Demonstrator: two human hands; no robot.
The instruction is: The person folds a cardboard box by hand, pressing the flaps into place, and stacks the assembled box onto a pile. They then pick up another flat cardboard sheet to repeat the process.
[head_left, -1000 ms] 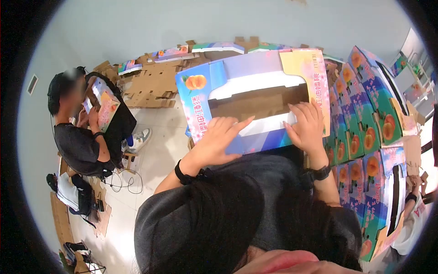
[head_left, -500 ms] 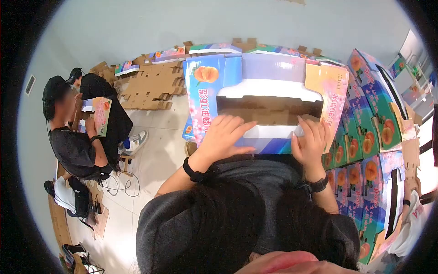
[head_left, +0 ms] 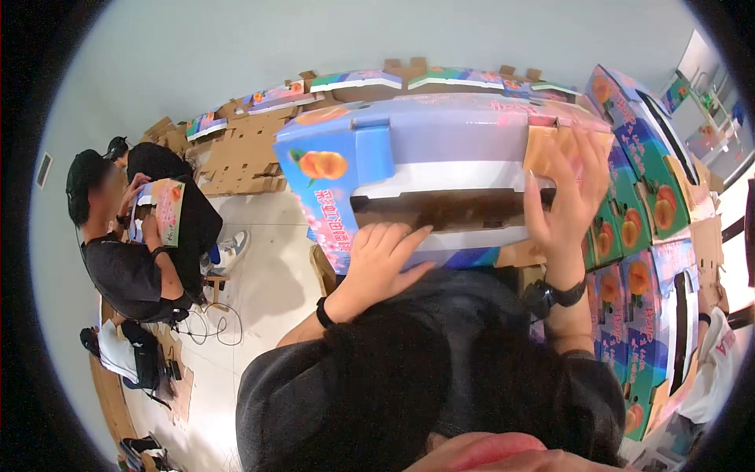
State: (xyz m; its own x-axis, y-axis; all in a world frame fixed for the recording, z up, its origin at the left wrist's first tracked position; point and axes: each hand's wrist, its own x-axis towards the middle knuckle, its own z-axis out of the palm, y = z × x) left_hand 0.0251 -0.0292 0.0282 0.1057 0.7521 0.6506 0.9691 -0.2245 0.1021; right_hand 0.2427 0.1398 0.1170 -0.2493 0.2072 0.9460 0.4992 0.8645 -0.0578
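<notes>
At box's end flap (head_left: 562, 138) — right hand (head_left: 566, 193) moved up.

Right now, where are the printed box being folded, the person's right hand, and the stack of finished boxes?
Printed box (head_left: 440, 138): head view, on its lilac top panel.
Right hand (head_left: 568, 193): head view, on the back of the hand, at the box's right end.
Stack of finished boxes (head_left: 641, 165): head view, on a green printed side.

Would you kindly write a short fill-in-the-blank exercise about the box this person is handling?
1. The carton shows a picture of a ____ near its left corner.
2. The right hand presses the carton's ____ end.
3. The left hand lies flat on the carton's ____ edge.
Missing words: peach; right; near
</notes>
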